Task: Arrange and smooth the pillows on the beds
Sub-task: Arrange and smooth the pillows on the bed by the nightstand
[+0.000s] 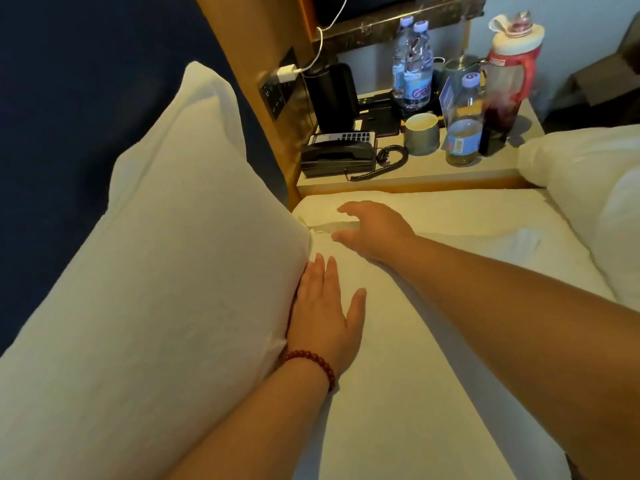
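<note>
The big white pillow [166,271] stands up on its long edge and leans back on the dark blue headboard [52,133], so it looks neat and tall at the top of the bed [433,358]. The left hand [325,317], the one with red beads [311,362] on the wrist, lies flat with straight fingers. Its side touches the bottom edge of the pillow, and it holds nothing. I think it is there to push the pillow back and stop it from sliding down. The right hand [374,233] reaches further along, near the pillow's far bottom corner. Its fingers are spread and loose, and it holds nothing too. Just by its fingertips the white cloth has little wrinkles [322,228], so this hand is likely there to press them flat. I cannot tell if the flat white cloth under the hands is a sheet or a second pillow lying down. Past the bed is a small worktop [398,176] with a black telephone [337,157], a mug [421,133] and water bottles [464,133], all well away from the hands. On the right is more puffy white bedding [588,188]. It has not been smoothed, so the job looks only partly done.
</note>
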